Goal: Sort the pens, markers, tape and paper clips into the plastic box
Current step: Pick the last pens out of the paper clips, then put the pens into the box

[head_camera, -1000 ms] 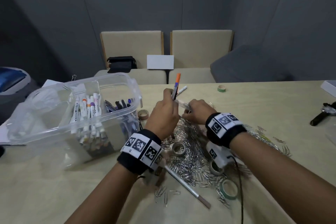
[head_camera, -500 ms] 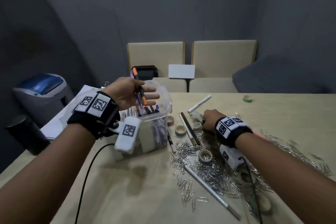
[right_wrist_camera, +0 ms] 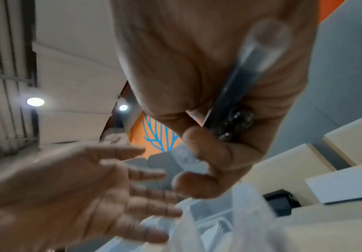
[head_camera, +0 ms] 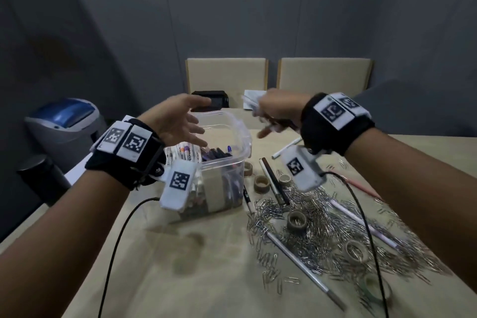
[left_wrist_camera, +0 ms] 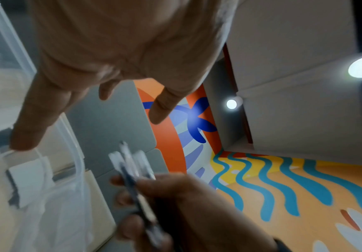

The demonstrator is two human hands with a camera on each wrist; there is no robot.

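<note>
The clear plastic box (head_camera: pixel 238 137) stands on the table with markers and pens (head_camera: pixel 206 153) inside. My left hand (head_camera: pixel 192 124) hovers over its near left side, fingers spread and holding nothing; the left wrist view shows the same spread fingers (left_wrist_camera: pixel 31 129). My right hand (head_camera: pixel 271 113) is raised beside the box's far right corner and grips a bunch of pens (left_wrist_camera: pixel 132 168), a dark barrel (right_wrist_camera: pixel 238 85) lying across its palm. A heap of paper clips (head_camera: pixel 315 230), tape rolls (head_camera: pixel 296 221) and loose pens (head_camera: pixel 275 182) lies on the table to the right.
A blue-lidded bin (head_camera: pixel 64 121) stands off the table's left edge. Two beige chairs (head_camera: pixel 227 75) face the far side, one holding a black pouch (head_camera: pixel 211 99). Black cables (head_camera: pixel 116 253) hang from both wrists. A white marker (head_camera: pixel 286 148) lies behind the box.
My left hand has let go of the orange-capped pens over the box and opened. My right hand has risen from the table with a bunch of pens towards the box.
</note>
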